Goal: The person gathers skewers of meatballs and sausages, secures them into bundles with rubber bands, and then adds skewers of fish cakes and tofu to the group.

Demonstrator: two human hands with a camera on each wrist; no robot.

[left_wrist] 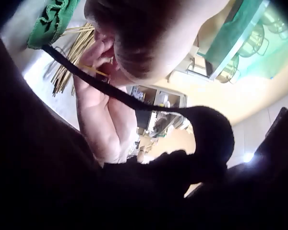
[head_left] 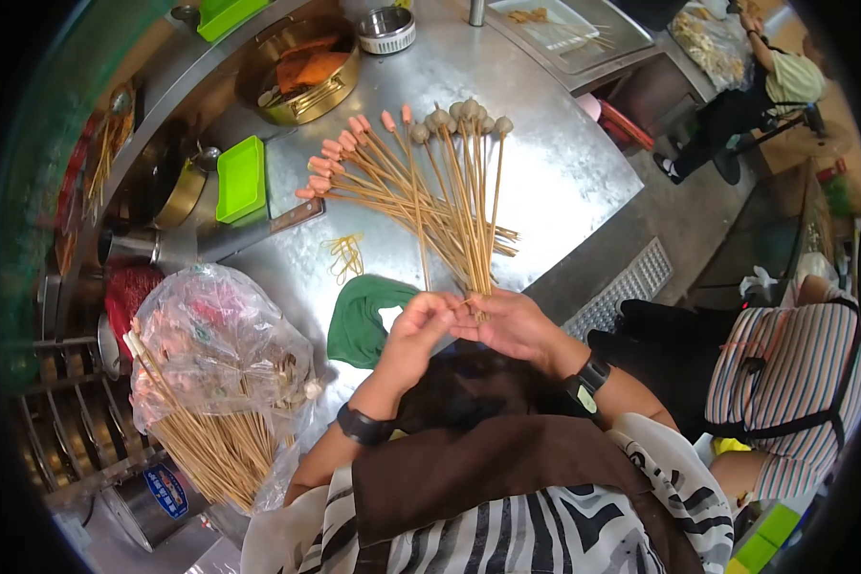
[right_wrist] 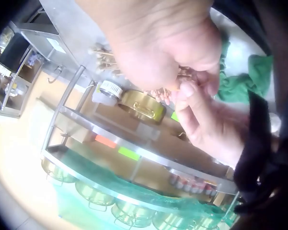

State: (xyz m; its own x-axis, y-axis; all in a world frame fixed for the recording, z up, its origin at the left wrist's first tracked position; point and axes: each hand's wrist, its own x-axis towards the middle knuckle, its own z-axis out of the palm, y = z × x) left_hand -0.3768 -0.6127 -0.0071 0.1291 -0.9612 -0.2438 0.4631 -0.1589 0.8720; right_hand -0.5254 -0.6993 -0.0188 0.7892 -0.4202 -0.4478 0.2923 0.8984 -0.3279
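A: Head view, what do I have at the hands?

B: Left hand point(head_left: 416, 337): fingers pinching a thin yellow band point(left_wrist: 93, 70). Right hand point(head_left: 517, 330): fingers closed around the lower ends of the grey-ball skewers point(head_left: 474, 191). These lie over the table point(head_left: 564, 191), balls pointing away from the person. Pink-tipped skewers point(head_left: 373, 177) fan out to their left, sticks crossing beneath. More yellow bands point(head_left: 346, 256) lie loose near the green cloth point(head_left: 354, 330).

A: Containers, from my end?

B: Brass pot point(head_left: 297, 77), far side: orange-brown pieces in dark contents. Round metal container point(head_left: 386, 31) just beside it; I cannot make out its inside. White tray point(head_left: 550, 29), far right: a few skewered pieces. Clear plastic bag point(head_left: 225, 335), near left: many skewers, bare sticks jutting from the near end; heads blurred by the plastic. Green tray point(head_left: 241, 180) between pot and brown-handled knife point(head_left: 297, 216).

A: Wrist views add anything?

B: Right wrist gives me a row of brass pots point(right_wrist: 132, 213) by green netting point(right_wrist: 86, 187), which I cannot find in the head view; contents unreadable. Left wrist catches the yellow band stretched between both hands, clearer than from above, but only bare sticks there. Right wrist has grey balls and pink tips, partly hidden behind the near palm.
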